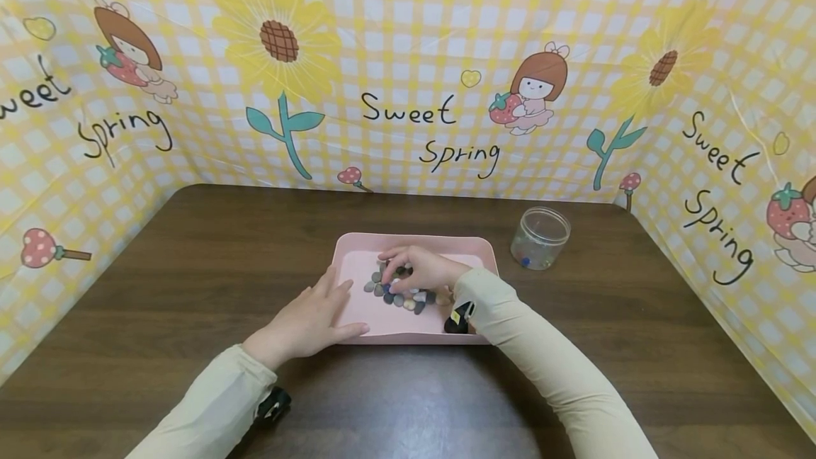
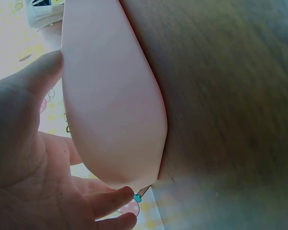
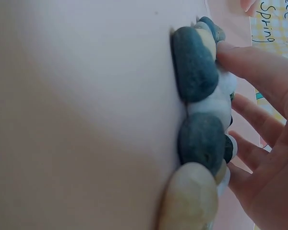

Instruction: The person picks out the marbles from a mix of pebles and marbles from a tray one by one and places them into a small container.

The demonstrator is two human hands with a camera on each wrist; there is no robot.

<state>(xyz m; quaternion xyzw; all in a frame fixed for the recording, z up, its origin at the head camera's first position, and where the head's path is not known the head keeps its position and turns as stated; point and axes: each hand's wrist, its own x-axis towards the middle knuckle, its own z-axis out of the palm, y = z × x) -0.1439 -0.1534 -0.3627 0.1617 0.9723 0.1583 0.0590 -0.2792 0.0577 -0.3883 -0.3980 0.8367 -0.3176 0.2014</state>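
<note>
A pink tray (image 1: 363,317) holds a cluster of smooth pebbles (image 1: 408,303) in grey, dark, white and cream. My right hand (image 1: 421,269) reaches in over them from the right, thumb and forefinger bent down at a small dark-blue piece (image 1: 386,290) among the stones; I cannot tell whether they pinch it. In the right wrist view the thumb (image 3: 245,62) is right at the stones, behind a long dark pebble (image 3: 194,64). My left hand (image 1: 306,321) rests at the tray's left rim, its fingers spread; the left wrist view shows them along the tray's outer wall (image 2: 115,96).
A clear round jar (image 1: 540,239) stands behind and right of the tray, with a blue piece and some clear bits at its bottom. The brown wooden table (image 1: 223,253) is walled by a yellow checked cloth (image 1: 408,41). Dark cameras sit at both wrists.
</note>
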